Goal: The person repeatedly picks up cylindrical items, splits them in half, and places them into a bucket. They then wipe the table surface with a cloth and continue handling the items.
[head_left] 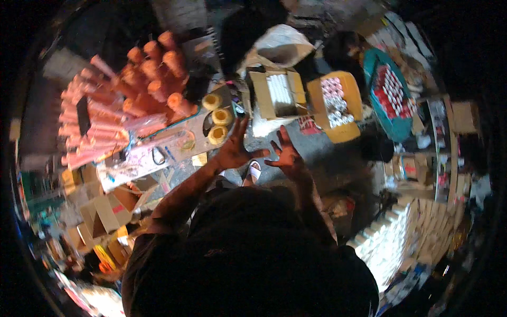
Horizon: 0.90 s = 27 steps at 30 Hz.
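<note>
Fingers (243,128) on my left hand (232,153) are spread wide in the air just right of the desk (198,127), the thumb pointing across to the right. My right hand (290,160) is splayed as well, its fingertips pointing far and left. These 2 hands hang near each other above the floor (330,164); whether the left thumb touches the right hand I cannot tell. Nearest to my left fingertips are 3 yellow round pieces (224,121), hollow in the middle, in a row at the right end of the desk. Left of them is a big heap of orange-pink cylinders (153,71), with a dark oblong thing (83,115) on its left part. On the far side, beyond my hands, stands a carton (257,95) with white sticks (277,89) inside. To its right is a yellow-orange tub (346,135) holding pink rolls (332,87) at the far end and white rolls (338,112) nearer me. Farther right, a teal tub (393,129) holds red and white rolls (391,92). Between my forearms a white sandal (254,171) shows on a foot.
</note>
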Each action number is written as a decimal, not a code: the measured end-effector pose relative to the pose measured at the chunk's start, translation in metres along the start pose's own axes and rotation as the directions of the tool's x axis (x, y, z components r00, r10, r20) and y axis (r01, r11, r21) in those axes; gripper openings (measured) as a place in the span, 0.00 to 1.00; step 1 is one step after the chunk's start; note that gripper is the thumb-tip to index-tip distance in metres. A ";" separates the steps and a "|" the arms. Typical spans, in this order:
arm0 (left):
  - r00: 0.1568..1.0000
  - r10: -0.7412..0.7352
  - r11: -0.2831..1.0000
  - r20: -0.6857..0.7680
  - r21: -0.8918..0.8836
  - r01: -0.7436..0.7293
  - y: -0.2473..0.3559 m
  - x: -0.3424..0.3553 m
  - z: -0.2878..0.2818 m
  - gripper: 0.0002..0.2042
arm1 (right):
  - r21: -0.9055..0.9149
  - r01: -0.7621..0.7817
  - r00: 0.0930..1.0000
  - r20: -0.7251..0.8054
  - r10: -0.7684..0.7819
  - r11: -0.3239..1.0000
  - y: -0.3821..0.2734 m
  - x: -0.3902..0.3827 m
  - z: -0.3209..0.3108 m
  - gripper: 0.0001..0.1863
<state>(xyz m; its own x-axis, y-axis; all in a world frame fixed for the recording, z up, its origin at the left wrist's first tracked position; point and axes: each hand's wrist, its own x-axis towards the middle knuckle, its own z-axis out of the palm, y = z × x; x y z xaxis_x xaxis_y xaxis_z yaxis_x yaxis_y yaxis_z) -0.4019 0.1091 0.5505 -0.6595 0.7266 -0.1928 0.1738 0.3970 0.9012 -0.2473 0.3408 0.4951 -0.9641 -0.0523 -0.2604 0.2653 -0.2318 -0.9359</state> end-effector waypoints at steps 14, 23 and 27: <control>0.969 0.229 0.891 0.098 -0.423 -0.168 -0.005 0.040 0.055 0.58 | 0.309 0.303 0.775 -0.631 -0.044 0.902 -0.050 -0.102 0.035 0.44; 0.791 0.555 0.817 0.256 0.008 -0.576 0.013 0.106 0.175 0.20 | 0.047 -0.140 0.251 -0.965 0.081 0.989 -0.006 -0.180 -0.030 0.06; 0.800 0.372 0.893 0.471 0.054 -0.447 0.072 0.130 0.246 0.20 | 0.133 0.074 0.117 -0.985 0.124 0.988 0.065 -0.255 -0.107 0.03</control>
<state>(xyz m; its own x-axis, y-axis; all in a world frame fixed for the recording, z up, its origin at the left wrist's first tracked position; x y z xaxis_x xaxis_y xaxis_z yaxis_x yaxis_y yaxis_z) -0.2950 0.3697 0.4952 -0.1185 0.9930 -0.0019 0.4890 0.0601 0.8702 0.0173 0.4431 0.4756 -0.0687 0.9223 -0.3803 0.1891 -0.3623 -0.9127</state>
